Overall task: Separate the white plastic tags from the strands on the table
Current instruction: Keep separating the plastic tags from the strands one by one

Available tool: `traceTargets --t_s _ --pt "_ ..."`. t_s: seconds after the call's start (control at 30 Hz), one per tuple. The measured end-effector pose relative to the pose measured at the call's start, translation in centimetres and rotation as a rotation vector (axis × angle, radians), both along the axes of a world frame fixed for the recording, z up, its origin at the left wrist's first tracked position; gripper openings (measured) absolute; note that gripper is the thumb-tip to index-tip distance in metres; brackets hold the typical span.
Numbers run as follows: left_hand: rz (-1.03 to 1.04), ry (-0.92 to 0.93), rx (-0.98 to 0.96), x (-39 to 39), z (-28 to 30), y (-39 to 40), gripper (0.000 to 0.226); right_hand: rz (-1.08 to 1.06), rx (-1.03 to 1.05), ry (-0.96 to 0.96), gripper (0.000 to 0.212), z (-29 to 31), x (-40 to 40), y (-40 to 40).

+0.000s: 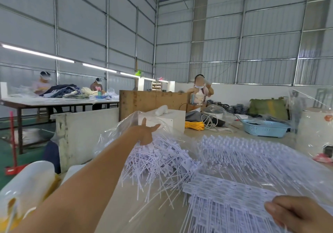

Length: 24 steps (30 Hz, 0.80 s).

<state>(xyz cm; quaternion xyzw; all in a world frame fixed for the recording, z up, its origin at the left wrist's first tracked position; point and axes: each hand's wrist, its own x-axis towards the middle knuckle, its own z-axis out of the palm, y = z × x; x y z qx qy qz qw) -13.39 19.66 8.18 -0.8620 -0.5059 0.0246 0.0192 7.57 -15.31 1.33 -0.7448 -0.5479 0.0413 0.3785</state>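
The sheet of tags (pixel 234 196) lies lengthwise left-right, strands toward the person; the right hand (pixel 299 214) pinches its edge, while the left hand (pixel 144 133), fingers spread, rests on loose strands (pixel 162 160).

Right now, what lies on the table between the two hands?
In the head view, a loose pile of separated white strands lies between the left hand and the right hand, which grips a sheet of joined tags.

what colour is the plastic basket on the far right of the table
Light blue, with a perforated side; the basket shows clearly in the head view.
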Motion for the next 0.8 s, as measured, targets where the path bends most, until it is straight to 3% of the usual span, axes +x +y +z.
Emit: traceTargets --t_s 0.13,0.27,0.37,0.47,0.53,0.7,0.8 --pt "-0.022 -0.138 0.055 -1.3 0.9 -0.8 0.086 0.025 -0.009 0.030 0.044 0.2 -0.4 0.1" --pt "-0.088 -0.208 -0.132 -2.0 2.6 -2.2 0.085 0.006 -0.012 0.040 0.046 0.3 -0.4 0.0" --pt "0.000 -0.102 0.118 -1.9 0.7 -3.6 0.048 -0.002 -0.015 0.038 0.046 0.2 -0.2 0.0" --pt "0.141 0.045 0.039 -1.3 -4.4 -5.4 0.081 0.005 -0.040 0.044 0.044 0.1 -0.3 0.0" --pt "0.232 0.065 0.053 -0.6 -6.6 -5.9 0.089 0.006 -0.071 0.040 0.042 0.1 -0.4 0.0" --pt "0.163 -0.010 0.203 0.5 -6.2 -3.8 0.067 -0.030 -0.115 0.021 0.041 0.5 -0.6 -0.3" --pt "0.136 -0.042 0.191 0.5 -6.7 -3.6 0.061 -0.081 -0.147 -0.004 0.043 0.1 -0.9 -0.1"
